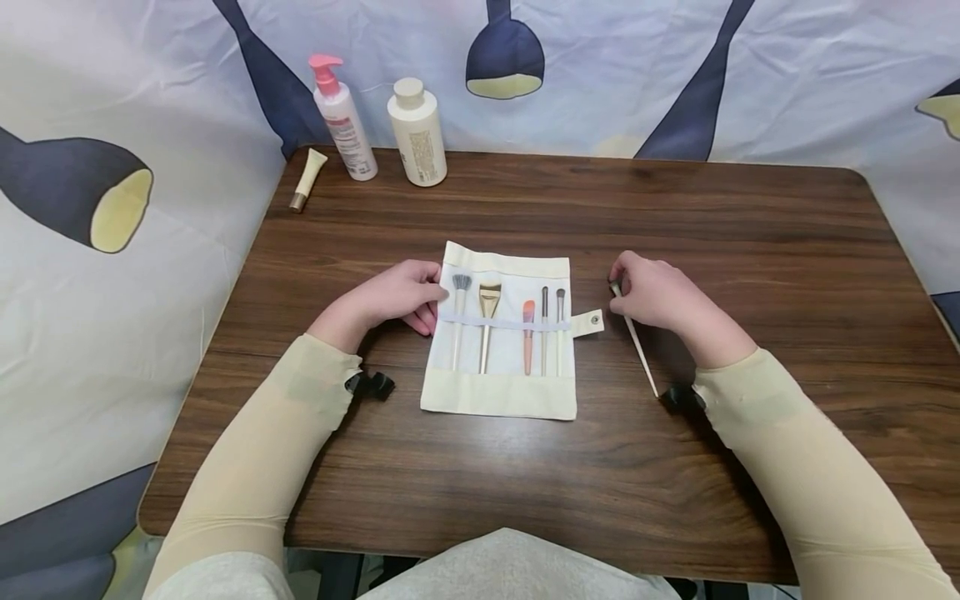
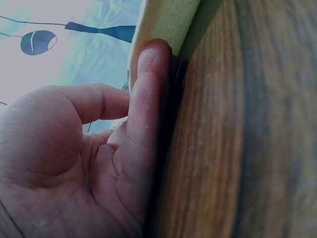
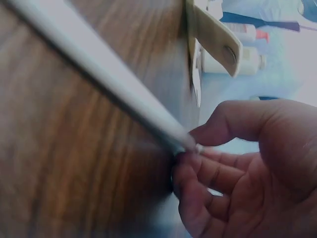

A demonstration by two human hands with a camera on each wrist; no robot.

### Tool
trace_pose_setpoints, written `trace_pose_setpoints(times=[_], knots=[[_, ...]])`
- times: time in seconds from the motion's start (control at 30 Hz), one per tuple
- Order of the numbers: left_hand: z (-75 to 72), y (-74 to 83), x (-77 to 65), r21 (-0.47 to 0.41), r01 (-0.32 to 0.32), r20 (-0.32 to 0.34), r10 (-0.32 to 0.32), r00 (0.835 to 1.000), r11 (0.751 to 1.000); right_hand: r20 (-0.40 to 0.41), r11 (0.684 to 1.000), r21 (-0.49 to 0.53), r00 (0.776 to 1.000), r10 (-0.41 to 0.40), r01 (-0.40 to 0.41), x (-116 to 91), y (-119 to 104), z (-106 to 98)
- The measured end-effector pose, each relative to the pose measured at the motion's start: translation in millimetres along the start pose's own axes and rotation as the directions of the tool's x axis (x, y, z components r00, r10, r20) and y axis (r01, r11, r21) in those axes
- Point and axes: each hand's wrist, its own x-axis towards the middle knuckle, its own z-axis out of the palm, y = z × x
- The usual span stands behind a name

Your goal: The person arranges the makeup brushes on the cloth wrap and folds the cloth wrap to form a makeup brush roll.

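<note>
A cream makeup brush roll [image 1: 498, 396] lies unfolded in front of me, its snap strap [image 1: 588, 323] sticking out to the right. Tucked under its elastic band are a grey-tipped brush [image 1: 457, 333], a wide gold brush [image 1: 485, 342], a pink brush [image 1: 528, 337] and two thin brushes. My left hand [image 1: 397, 293] pinches the roll's left edge, thumb on top and fingers beneath the fabric [image 2: 166, 25]. To the right of the strap, my right hand [image 1: 660, 293] pinches a slim white-handled makeup brush [image 1: 639, 354] near its dark head; the handle [image 3: 109, 74] slants back toward my wrist.
Along the table's [image 1: 675, 217] back left stand a pink-pump bottle [image 1: 345, 129] and a cream capped bottle [image 1: 417, 137]. A small cream tube [image 1: 308, 179] lies beside them. A patterned cloth [image 1: 585, 117] hangs behind the table. Dark wrist cameras sit under both sleeves.
</note>
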Motion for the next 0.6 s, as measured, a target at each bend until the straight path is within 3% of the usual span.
trace_pose_setpoints(times=[0.1, 0.17, 0.3, 0.6], knots=[[-0.2, -1.3, 1.2, -0.005, -0.002, 0.002, 0.002, 1.0, 1.0, -0.006, 0.989, 0.145, 0.999, -0.032, 0.033, 1.8, 5.1, -0.7], [-0.5, -1.8, 1.5, -0.006, -0.002, 0.003, 0.002, 1.0, 1.0, -0.015, 0.962, 0.264, 0.998, -0.061, 0.063, 3.1, 8.1, -1.4], [-0.5, -1.5, 0.6, -0.008, -0.002, 0.002, 0.002, 1.0, 1.0, -0.06, 0.871, 0.477, 0.993, -0.1, 0.116, 6.3, 9.9, -2.6], [-0.4, 0.5, -0.6, -0.01, 0.001, 0.002, -0.001, 1.0, 1.0, -0.166, 0.654, 0.73, 0.98, -0.113, 0.199, 16.1, -3.9, -6.5]])
